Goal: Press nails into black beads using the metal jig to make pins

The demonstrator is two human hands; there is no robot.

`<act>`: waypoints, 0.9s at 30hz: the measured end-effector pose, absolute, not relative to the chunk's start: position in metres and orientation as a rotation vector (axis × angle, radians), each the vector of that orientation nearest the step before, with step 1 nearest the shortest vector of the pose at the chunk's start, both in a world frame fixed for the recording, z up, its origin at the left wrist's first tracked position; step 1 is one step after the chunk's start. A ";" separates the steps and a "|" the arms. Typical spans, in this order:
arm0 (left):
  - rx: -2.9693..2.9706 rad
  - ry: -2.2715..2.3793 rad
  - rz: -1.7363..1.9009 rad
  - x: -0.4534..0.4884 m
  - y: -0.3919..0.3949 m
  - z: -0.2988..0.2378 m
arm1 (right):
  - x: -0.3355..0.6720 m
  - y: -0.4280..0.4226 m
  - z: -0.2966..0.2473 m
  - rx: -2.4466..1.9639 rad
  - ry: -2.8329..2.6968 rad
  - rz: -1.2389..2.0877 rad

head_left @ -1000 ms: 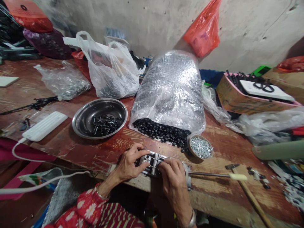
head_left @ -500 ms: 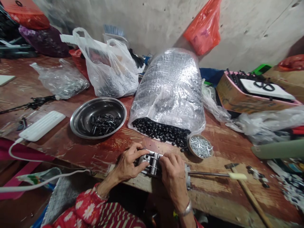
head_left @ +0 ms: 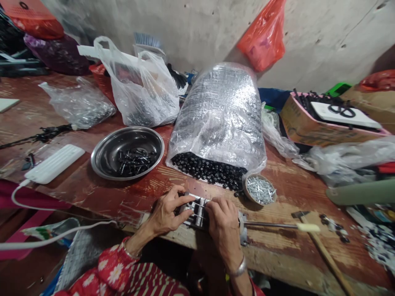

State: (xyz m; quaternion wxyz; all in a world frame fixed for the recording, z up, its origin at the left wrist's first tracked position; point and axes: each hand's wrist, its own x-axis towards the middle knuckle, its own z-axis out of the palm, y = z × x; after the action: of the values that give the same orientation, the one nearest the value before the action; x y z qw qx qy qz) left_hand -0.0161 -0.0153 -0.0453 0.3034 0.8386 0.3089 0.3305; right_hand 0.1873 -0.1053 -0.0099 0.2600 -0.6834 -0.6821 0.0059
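A small metal jig [head_left: 200, 210] sits at the table's front edge, with black parts and thin screw-like pins lying across it. My left hand [head_left: 169, 210] curls around its left end, thumb and forefinger apart and their tips on the jig. Bent over the right end are the closed fingers of my right hand [head_left: 224, 220]; what they pinch is hidden. Just beyond, a small round tub holds silver screws [head_left: 261, 190]. Black caps [head_left: 210, 172] spill from a large clear plastic sack [head_left: 220, 111]. To the left, a steel bowl [head_left: 103, 142] contains black-headed screws [head_left: 135, 162].
A metal rod with a pale handle [head_left: 308, 227] sticks out right of the jig. The hammer [head_left: 327, 255] lies beside it. A white power strip [head_left: 57, 163], a white plastic bag [head_left: 145, 94], a cardboard box [head_left: 311, 125] and a green cylinder [head_left: 361, 192] stand around the table.
Both hands stay at the jig in almost the same pose. The right fingers have shifted very slightly; the bowl, sack and tub have not moved.
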 end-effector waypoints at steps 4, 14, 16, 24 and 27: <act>2.223 0.817 0.889 -0.016 -0.015 -0.046 | 0.184 -0.103 -0.010 -1.929 -1.866 -0.014; 2.230 0.828 0.881 -0.016 -0.016 -0.045 | 0.193 -0.106 -0.010 -1.755 -1.716 -0.045; 2.231 0.826 0.890 -0.017 -0.016 -0.045 | 0.212 -0.108 -0.004 -1.735 -1.655 -0.069; 2.239 0.803 0.897 -0.018 -0.014 -0.044 | 0.334 -0.102 -0.003 -2.007 -1.593 -0.554; 2.248 0.796 0.900 -0.018 -0.015 -0.043 | 0.350 -0.111 -0.009 -2.048 -1.666 -0.579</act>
State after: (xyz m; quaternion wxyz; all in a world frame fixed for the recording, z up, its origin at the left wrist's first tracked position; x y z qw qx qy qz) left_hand -0.0176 -0.0145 -0.0434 0.2921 0.8434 0.2987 0.3379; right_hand 0.3503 -0.1112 -0.0090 0.2177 -0.7397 -0.6015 -0.2090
